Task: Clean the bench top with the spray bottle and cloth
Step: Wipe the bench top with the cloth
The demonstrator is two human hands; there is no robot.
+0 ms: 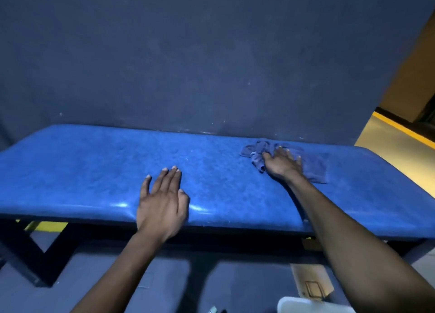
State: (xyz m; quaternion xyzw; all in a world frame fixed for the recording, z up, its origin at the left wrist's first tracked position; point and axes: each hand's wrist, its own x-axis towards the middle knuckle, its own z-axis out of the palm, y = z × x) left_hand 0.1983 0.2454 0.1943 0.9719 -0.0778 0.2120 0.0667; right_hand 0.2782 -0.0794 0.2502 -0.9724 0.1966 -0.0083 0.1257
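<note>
Right, your right hand (283,163) lies flat on the cloth (313,165), fingers spread and pressing it onto the counter (94,162) near the far right end, close to the wall (211,53). Cloth is crumpled, dark blue, long axis roughly along the counter's length. Your left hand (162,202) is empty, fingers straight, palm down at the counter's near edge. A white container (303,305) shows at the bottom edge; can't tell its contents. Cardboard piece (310,282) lies on the floor.
</note>
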